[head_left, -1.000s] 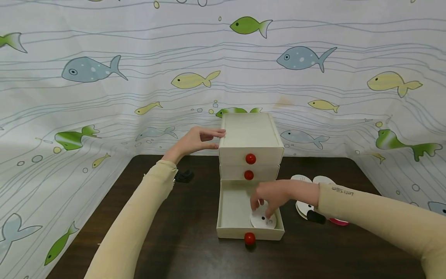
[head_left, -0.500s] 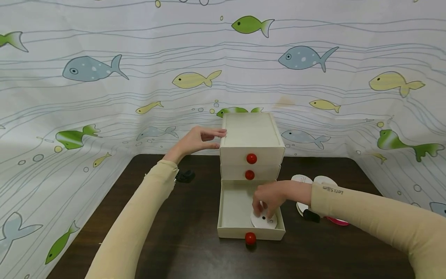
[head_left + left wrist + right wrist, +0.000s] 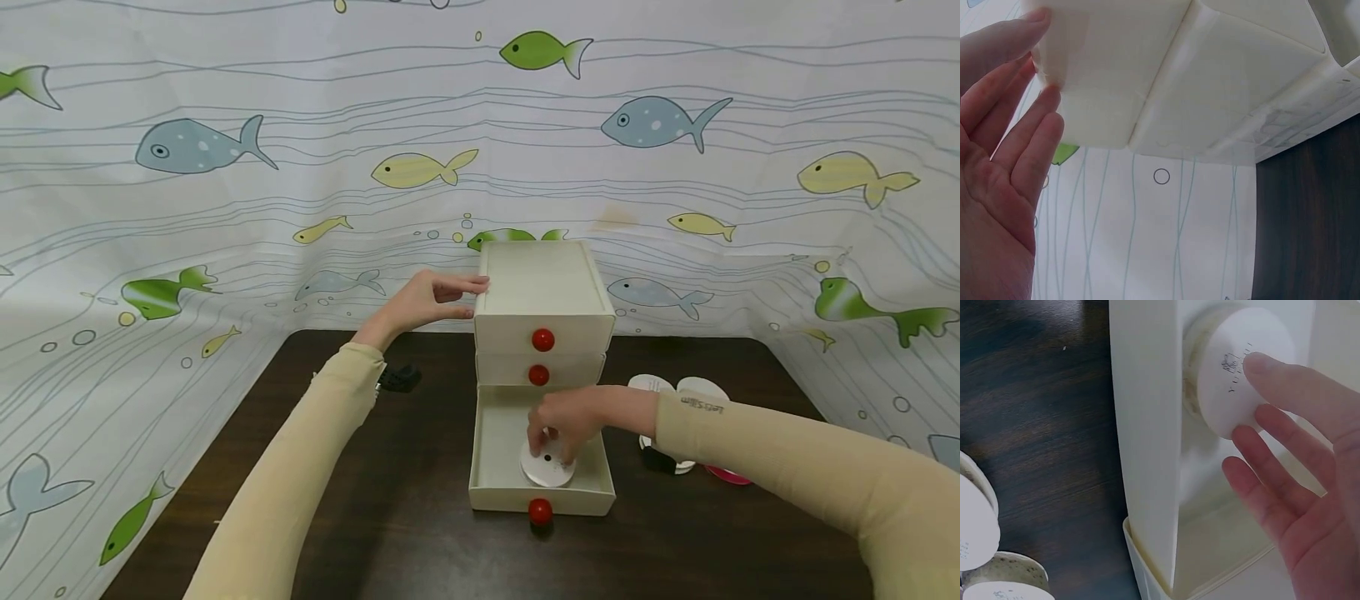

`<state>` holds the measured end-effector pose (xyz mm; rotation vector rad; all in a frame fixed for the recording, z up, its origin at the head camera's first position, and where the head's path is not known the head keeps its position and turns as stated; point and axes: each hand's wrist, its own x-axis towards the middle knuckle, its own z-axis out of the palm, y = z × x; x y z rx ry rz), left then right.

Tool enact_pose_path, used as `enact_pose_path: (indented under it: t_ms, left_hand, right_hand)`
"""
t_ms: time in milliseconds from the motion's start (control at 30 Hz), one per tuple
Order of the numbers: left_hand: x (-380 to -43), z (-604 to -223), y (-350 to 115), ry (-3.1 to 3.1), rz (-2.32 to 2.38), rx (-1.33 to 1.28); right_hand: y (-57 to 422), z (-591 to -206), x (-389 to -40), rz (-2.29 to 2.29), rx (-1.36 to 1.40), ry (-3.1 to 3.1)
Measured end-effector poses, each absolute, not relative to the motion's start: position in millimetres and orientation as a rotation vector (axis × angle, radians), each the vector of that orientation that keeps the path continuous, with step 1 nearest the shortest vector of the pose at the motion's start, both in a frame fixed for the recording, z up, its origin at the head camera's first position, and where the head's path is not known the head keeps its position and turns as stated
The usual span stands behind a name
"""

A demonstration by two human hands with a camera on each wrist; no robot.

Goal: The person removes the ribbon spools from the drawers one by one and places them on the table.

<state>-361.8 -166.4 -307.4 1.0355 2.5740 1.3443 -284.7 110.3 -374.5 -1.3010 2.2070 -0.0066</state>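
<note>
A small off-white drawer cabinet (image 3: 543, 279) with red knobs stands on the dark table; its bottom drawer (image 3: 498, 479) is pulled out. My right hand (image 3: 566, 421) reaches into that drawer and pinches a white round disc (image 3: 546, 471). In the right wrist view the disc (image 3: 1241, 375) bears small dark writing; my thumb lies on its face and fingertips are at its edge. A beige layer shows beneath it. My left hand (image 3: 427, 302) touches the cabinet's upper left side with fairly straight fingers, also in the left wrist view.
Several more white discs (image 3: 701, 387) lie on the table right of the cabinet, partly hidden by my right sleeve, with a pink-edged one (image 3: 727, 476) among them. A fish-patterned sheet (image 3: 337, 100) hangs behind and at both sides. The two upper drawers (image 3: 495, 369) are closed.
My right hand has closed on the disc and shifted it left within the drawer. My left hand stays at the cabinet's side.
</note>
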Motion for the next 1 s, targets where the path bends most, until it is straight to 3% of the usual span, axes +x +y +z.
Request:
enact_pose_path:
  t_ms: [1000]
  left_hand:
    - [-362.6,-308.4,-167.3,2.548,1.363,1.049]
  right_hand:
    - [76.2,-376.9,-288.9,0.028,-1.336,2.325]
